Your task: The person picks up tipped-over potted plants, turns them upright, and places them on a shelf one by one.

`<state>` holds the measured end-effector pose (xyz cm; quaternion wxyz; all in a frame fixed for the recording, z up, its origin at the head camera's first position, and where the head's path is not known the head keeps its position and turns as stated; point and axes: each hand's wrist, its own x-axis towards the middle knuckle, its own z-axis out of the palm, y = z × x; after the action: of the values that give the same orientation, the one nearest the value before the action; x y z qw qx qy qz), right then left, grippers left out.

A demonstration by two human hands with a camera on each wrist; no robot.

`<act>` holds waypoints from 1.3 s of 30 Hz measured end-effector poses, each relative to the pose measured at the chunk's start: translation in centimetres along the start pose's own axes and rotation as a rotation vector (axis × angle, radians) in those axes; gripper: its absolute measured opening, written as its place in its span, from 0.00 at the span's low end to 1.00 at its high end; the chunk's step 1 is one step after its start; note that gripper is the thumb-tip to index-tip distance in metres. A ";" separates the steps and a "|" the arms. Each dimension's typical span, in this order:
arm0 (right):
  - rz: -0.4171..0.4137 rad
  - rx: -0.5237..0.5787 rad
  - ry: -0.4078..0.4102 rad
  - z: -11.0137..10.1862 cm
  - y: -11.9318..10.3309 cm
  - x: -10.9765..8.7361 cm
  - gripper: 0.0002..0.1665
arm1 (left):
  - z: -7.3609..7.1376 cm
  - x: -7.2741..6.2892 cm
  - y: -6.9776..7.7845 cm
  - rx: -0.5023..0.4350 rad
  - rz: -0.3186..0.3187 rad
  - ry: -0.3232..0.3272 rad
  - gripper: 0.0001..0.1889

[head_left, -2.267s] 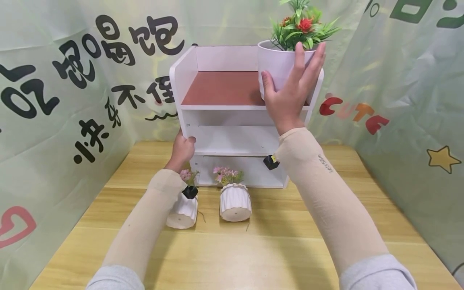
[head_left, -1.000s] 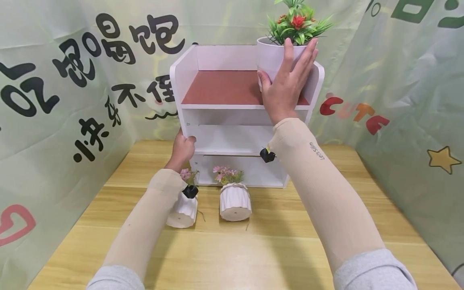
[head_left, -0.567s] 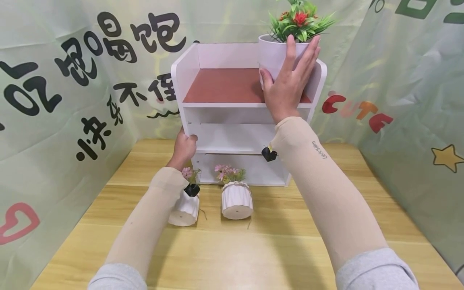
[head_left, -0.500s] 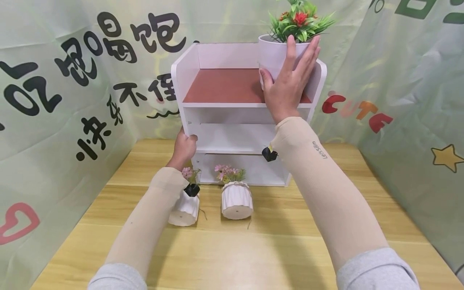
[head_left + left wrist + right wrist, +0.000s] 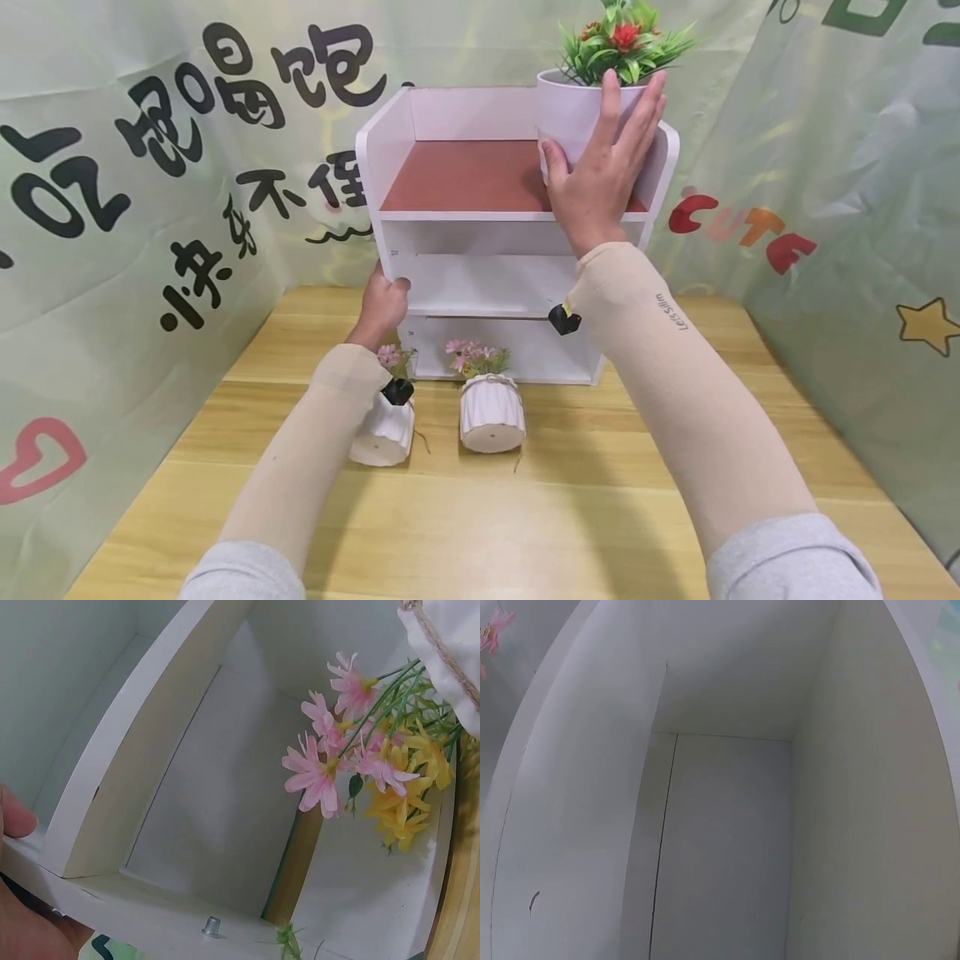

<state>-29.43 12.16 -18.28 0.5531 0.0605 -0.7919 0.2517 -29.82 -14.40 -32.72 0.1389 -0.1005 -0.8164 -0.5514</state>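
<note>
Your right hand (image 5: 606, 171) has its fingers straight and spread apart against the front and right of the white pot (image 5: 573, 117), thumb on the pot's near left; they lie along the wall rather than hooking around it. Your left hand (image 5: 383, 304) grips the side of the shelf unit (image 5: 480, 283), thumb over the front edge; its other fingers are mostly hidden.

The pot, with its red-flowered greenery (image 5: 626, 42), is upright at the right end of the red top board (image 5: 465, 179). It stands farther back than two seconds ago, and your right hand has shifted slightly rightward on it in the last half second. That suggests the placing is nearly settled, though your hand hides most of the base, so full contact can't be confirmed.

Mind the right side panel (image 5: 663, 167), just beside the pot: little room there. The red board is open to the left, and the air in front of it is open towards you. Below, two small flowerpots lie tipped on the table (image 5: 480, 533), the right one (image 5: 492, 412) in front of the unit, the left one (image 5: 386, 429) partly under your left wrist, so lift that arm before swinging it.
</note>
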 end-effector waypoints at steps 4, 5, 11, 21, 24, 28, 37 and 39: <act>-0.017 0.006 -0.007 -0.2 0.0 -0.3 0.45 | 0.0 0.1 -0.1 -0.006 -0.007 0.008 0.28; -0.021 0.013 -0.005 -0.3 0.0 -0.4 0.45 | 0.0 0.1 -0.1 -0.007 -0.008 0.006 0.28; -0.075 0.107 0.055 -0.6 0.3 -0.8 0.43 | 0.0 0.1 -0.2 -0.011 -0.004 -0.003 0.27; -0.115 0.205 0.100 -1.5 0.5 -1.3 0.41 | 0.0 0.2 -0.4 -0.009 -0.003 -0.007 0.28; -0.118 0.201 0.101 -1.8 0.8 -1.5 0.40 | 0.0 0.2 -0.5 -0.005 -0.005 -0.009 0.28; -0.116 0.252 0.105 -2.0 1.0 -1.9 0.40 | 0.0 0.3 -0.4 -0.008 -0.013 -0.009 0.28; -0.117 0.343 0.132 -2.0 1.6 -3.1 0.40 | 0.1 0.2 -0.4 -0.023 -0.006 0.001 0.29; -0.118 0.354 0.132 -2.0 1.7 -3.5 0.40 | 0.2 0.2 -0.4 -0.023 0.000 0.008 0.29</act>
<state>-27.00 13.94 -21.46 0.5984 0.1863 -0.6923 0.3578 -30.19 -14.40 -33.09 0.1407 -0.0998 -0.8095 -0.5612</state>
